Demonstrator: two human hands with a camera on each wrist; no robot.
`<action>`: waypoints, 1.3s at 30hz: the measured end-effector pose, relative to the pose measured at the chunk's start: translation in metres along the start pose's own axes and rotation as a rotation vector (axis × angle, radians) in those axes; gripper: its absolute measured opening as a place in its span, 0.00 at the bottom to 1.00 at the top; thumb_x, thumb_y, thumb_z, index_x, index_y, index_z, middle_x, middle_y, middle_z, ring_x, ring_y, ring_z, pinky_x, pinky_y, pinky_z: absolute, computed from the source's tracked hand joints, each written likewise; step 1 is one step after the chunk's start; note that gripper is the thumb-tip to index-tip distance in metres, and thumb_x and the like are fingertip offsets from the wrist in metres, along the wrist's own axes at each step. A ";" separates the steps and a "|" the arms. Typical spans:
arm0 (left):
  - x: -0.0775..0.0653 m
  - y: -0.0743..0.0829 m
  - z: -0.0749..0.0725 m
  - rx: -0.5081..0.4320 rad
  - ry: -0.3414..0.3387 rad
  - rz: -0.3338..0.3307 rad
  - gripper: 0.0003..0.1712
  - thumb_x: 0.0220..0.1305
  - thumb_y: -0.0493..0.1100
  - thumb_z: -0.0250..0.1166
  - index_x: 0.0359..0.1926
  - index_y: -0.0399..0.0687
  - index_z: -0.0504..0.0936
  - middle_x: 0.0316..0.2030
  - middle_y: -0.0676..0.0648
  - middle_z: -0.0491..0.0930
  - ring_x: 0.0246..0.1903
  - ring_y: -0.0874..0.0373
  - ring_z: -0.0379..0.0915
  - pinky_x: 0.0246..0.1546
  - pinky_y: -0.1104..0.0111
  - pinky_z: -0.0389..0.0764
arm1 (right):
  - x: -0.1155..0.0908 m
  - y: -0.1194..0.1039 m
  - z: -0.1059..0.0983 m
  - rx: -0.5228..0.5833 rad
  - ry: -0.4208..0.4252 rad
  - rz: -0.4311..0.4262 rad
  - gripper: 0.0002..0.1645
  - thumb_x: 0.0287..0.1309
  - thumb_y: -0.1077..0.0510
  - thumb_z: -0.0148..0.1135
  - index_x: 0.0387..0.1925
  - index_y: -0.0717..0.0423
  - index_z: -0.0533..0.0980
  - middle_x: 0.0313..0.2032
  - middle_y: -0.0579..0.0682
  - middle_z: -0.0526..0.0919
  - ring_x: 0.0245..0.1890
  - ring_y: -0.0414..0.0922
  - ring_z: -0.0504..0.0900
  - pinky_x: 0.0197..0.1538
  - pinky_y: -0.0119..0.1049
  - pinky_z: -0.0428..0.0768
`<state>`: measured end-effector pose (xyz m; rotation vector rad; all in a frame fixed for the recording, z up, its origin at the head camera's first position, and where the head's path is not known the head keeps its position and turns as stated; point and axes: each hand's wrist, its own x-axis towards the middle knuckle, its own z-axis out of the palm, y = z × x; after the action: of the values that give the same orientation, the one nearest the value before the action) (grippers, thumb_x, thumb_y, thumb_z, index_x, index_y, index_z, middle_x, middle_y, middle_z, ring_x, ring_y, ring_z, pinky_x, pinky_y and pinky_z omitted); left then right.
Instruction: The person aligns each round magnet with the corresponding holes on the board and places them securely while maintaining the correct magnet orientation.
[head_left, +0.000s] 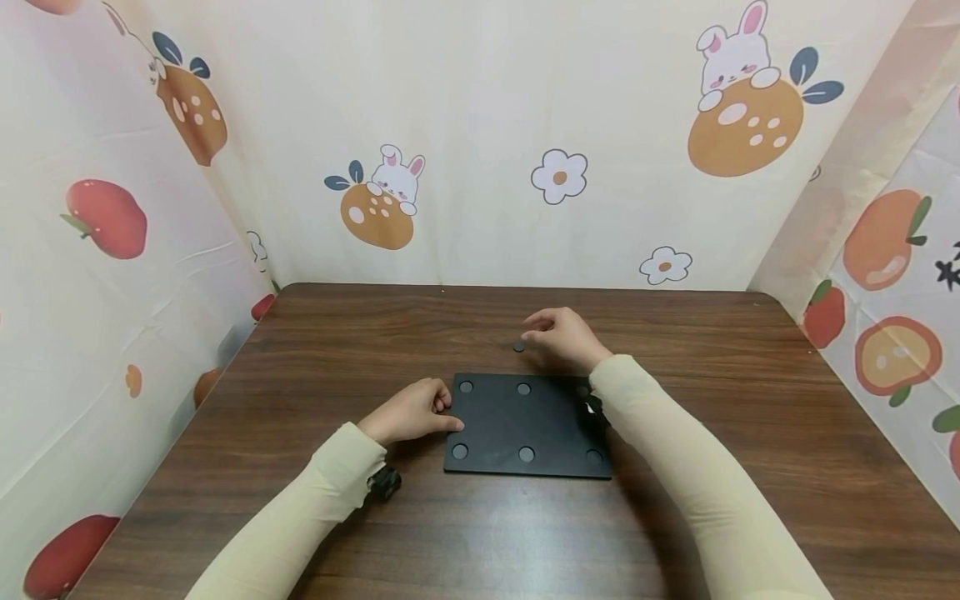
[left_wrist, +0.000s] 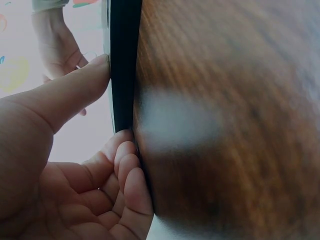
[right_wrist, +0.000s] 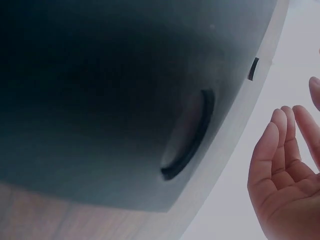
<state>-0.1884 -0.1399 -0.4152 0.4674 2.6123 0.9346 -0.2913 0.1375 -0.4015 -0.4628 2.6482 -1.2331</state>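
A black rectangular board (head_left: pixel 528 429) with several round recesses lies on the wooden table. My left hand (head_left: pixel 415 412) grips its left edge: in the left wrist view the thumb (left_wrist: pixel 82 85) presses the upper face while curled fingers (left_wrist: pixel 131 172) sit against the side and the tabletop. Beyond the far edge, a small dark disc (head_left: pixel 519 346) lies on the table. Just over that disc is my right hand (head_left: pixel 564 335); its thumb and bent fingers are apart, with nothing between them. In the right wrist view the right hand (right_wrist: pixel 285 180) is loosely spread.
Brown wood tabletop (head_left: pixel 360 333) surrounds the board. A printed cloth backdrop (head_left: pixel 480 225) rises behind the table's far edge, with more cloth at both sides. My right sleeve (head_left: pixel 675 450) passes over the board's right side and covers part of it.
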 end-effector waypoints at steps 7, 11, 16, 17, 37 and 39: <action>0.001 -0.001 0.001 0.012 0.003 0.005 0.21 0.49 0.51 0.71 0.35 0.43 0.72 0.30 0.47 0.71 0.27 0.58 0.65 0.30 0.67 0.67 | 0.007 0.001 0.001 -0.016 -0.028 0.030 0.23 0.54 0.50 0.64 0.52 0.52 0.76 0.45 0.51 0.80 0.43 0.48 0.77 0.44 0.43 0.76; 0.001 -0.001 0.001 0.006 0.001 0.006 0.21 0.49 0.51 0.71 0.35 0.43 0.72 0.29 0.46 0.71 0.26 0.58 0.65 0.29 0.67 0.67 | 0.009 0.000 0.002 -0.024 -0.041 0.054 0.23 0.53 0.51 0.65 0.51 0.51 0.77 0.49 0.51 0.77 0.49 0.50 0.75 0.47 0.45 0.75; 0.001 -0.001 0.000 -0.004 -0.004 0.006 0.21 0.50 0.51 0.71 0.35 0.42 0.72 0.28 0.47 0.70 0.24 0.59 0.64 0.29 0.67 0.67 | 0.012 -0.001 0.002 -0.071 -0.053 0.058 0.22 0.53 0.52 0.65 0.51 0.51 0.77 0.52 0.52 0.76 0.53 0.51 0.73 0.52 0.48 0.73; 0.001 -0.001 0.000 -0.005 -0.005 0.006 0.21 0.50 0.51 0.71 0.34 0.42 0.72 0.28 0.47 0.70 0.24 0.59 0.63 0.28 0.68 0.67 | 0.013 -0.001 0.002 -0.081 -0.054 0.059 0.21 0.53 0.52 0.65 0.50 0.51 0.77 0.52 0.52 0.77 0.53 0.50 0.73 0.52 0.48 0.73; 0.001 -0.001 0.000 -0.005 -0.001 0.003 0.21 0.49 0.50 0.71 0.34 0.42 0.72 0.27 0.48 0.70 0.24 0.60 0.63 0.28 0.68 0.67 | 0.019 -0.006 0.008 -0.221 -0.102 0.076 0.14 0.52 0.54 0.66 0.42 0.49 0.82 0.48 0.50 0.80 0.51 0.50 0.75 0.51 0.47 0.73; 0.001 -0.001 0.000 -0.003 -0.001 0.003 0.21 0.49 0.51 0.71 0.34 0.42 0.72 0.27 0.48 0.70 0.24 0.60 0.63 0.28 0.68 0.67 | 0.018 -0.008 0.009 -0.243 -0.101 0.069 0.12 0.52 0.55 0.66 0.41 0.49 0.82 0.47 0.50 0.81 0.51 0.50 0.75 0.51 0.46 0.73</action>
<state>-0.1892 -0.1398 -0.4161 0.4714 2.6094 0.9389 -0.3039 0.1200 -0.4017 -0.4516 2.7132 -0.8489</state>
